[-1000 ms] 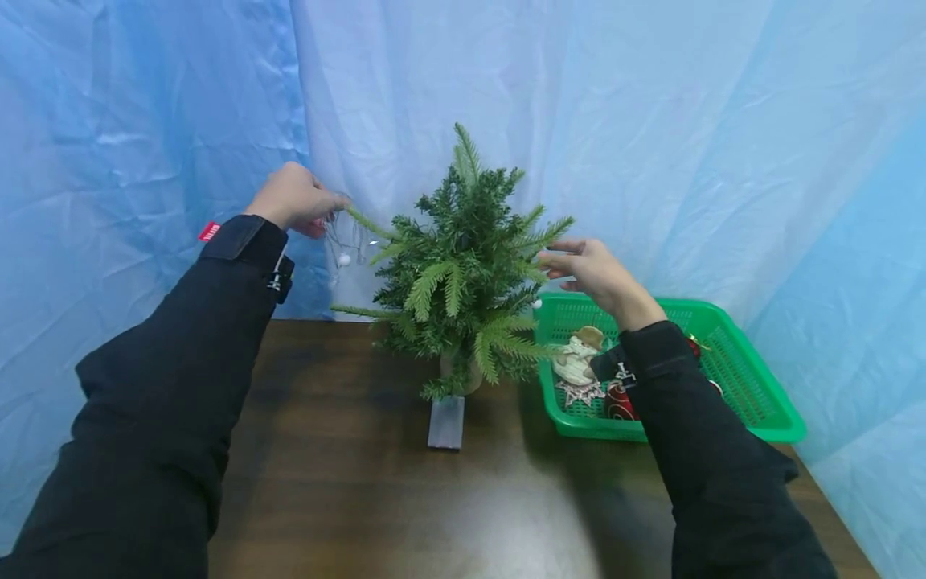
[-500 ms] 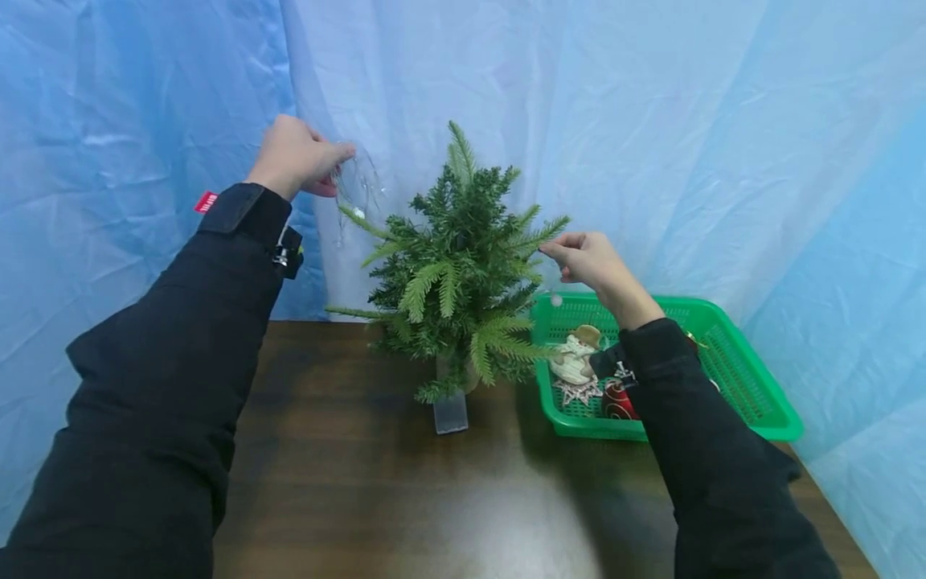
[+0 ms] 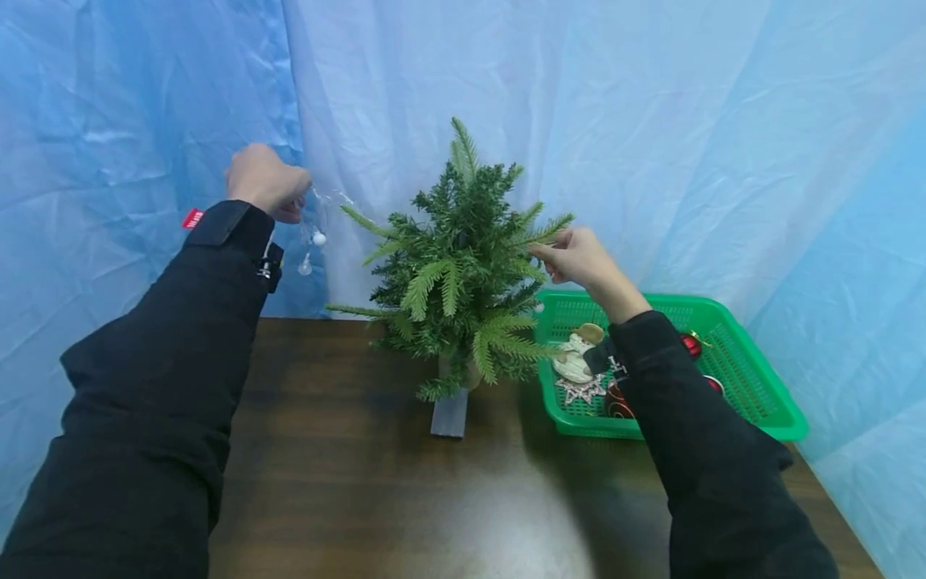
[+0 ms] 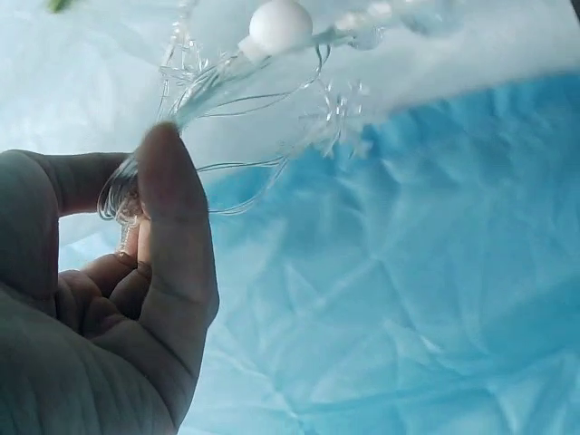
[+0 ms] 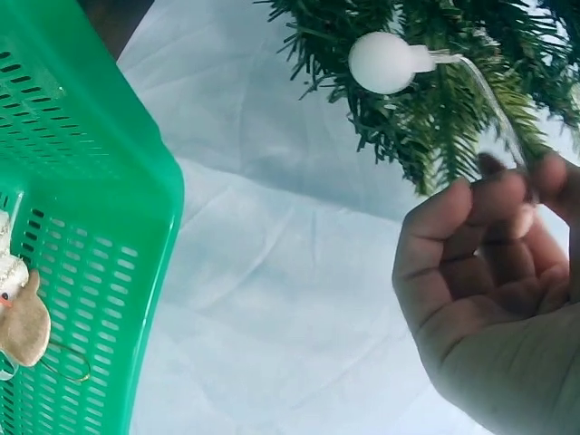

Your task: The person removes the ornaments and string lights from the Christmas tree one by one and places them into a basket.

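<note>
A small artificial Christmas tree (image 3: pixel 456 273) stands upright on the table. Left of it, my left hand (image 3: pixel 264 183) pinches a bundle of clear-wired string lights (image 4: pixel 263 100) between thumb and fingers; white round bulbs (image 3: pixel 319 239) dangle below that hand. At the tree's right side, my right hand (image 3: pixel 582 261) pinches the clear wire close to the branches. In the right wrist view a white ball bulb (image 5: pixel 382 63) hangs from this wire against the green needles. How the string runs behind the tree is hidden.
A green plastic basket (image 3: pixel 777 402) sits right of the tree, under my right forearm. It holds a snowman ornament (image 3: pixel 575 360), a star-shaped ornament (image 3: pixel 579 391) and red baubles (image 3: pixel 690 346). Blue and white curtain cloth (image 3: pixel 651 145) hangs behind the wooden table (image 3: pixel 347 482).
My left hand rose with the string lights, then moved left and slightly down, away from the tree. My right hand closed its fingers on the wire and shifted slightly left.
</note>
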Available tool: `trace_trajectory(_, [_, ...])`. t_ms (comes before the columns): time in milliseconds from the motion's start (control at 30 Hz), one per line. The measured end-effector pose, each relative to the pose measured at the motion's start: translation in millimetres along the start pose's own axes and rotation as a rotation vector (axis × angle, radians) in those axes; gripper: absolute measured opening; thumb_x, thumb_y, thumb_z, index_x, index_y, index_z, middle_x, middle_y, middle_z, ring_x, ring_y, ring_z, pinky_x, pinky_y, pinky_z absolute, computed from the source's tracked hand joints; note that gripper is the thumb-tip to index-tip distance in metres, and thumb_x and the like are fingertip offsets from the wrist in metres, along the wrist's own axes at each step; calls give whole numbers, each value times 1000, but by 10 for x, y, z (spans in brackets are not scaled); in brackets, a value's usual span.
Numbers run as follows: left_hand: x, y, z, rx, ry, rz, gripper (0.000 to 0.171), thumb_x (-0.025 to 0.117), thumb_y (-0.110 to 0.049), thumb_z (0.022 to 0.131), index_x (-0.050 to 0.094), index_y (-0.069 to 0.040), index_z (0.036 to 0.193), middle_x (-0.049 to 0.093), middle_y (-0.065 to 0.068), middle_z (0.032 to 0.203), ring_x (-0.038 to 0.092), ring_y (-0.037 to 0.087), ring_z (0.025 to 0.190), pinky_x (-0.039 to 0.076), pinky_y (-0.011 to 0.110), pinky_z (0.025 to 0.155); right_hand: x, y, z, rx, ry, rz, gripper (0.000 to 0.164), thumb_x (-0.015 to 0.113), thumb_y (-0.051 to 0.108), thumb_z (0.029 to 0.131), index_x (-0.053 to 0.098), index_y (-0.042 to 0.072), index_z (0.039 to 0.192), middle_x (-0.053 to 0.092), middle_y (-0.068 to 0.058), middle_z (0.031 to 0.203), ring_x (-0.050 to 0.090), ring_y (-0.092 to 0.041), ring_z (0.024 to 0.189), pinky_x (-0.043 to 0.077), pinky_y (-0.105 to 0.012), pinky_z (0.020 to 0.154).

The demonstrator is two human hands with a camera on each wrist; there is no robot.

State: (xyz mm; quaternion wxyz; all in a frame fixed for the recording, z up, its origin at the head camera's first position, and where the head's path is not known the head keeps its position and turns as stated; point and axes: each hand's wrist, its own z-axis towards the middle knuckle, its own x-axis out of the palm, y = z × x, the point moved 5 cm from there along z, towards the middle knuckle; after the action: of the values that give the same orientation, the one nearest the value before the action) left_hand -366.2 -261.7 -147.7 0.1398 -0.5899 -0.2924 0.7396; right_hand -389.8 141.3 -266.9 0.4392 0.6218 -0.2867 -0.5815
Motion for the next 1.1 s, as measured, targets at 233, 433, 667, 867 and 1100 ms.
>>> trace_trajectory(233, [198, 213, 4, 0, 82, 56, 34, 50, -22, 97, 70, 6, 93, 66, 6, 62, 68, 17, 52, 58, 39, 78, 38, 47, 60, -89, -34, -101, 33, 58, 22, 105, 68, 6, 79, 51, -5, 57, 47, -18, 52, 45, -32, 57])
trace_trajectory(433, [326, 177, 73, 8, 135, -109, 37, 56, -27, 101, 65, 8, 106, 65, 7, 69, 68, 15, 54, 59, 31, 56, -54, 83, 121, -87, -211, 36, 24, 55, 16, 105, 71, -2, 107, 67, -12, 74, 58, -19, 56, 47, -28, 54])
trace_trajectory(667, [308, -74, 109, 36, 179, -212, 50, 59, -38, 103, 64, 6, 126, 63, 3, 79, 66, 9, 60, 60, 29, 66, -135, 69, 112, -17, -293, 173, 39, 52, 25, 107, 59, -3, 134, 64, -12, 91, 65, -16, 63, 57, -27, 65])
trace_trajectory(867, [215, -333, 66, -19, 144, -511, 48, 61, -35, 102, 62, 4, 130, 67, 3, 82, 64, 9, 58, 59, 24, 63, -152, 127, 102, 33, -237, 585, 44, 43, 26, 110, 48, 0, 145, 62, -8, 107, 63, -16, 78, 53, -31, 78])
trace_trajectory(1100, [158, -449, 28, -12, 111, -549, 51, 60, -38, 102, 61, -2, 137, 65, 4, 95, 64, 8, 61, 58, 22, 64, -183, 189, 82, 50, -205, 784, 48, 41, 28, 111, 34, 13, 156, 58, -5, 127, 65, -19, 99, 47, -34, 86])
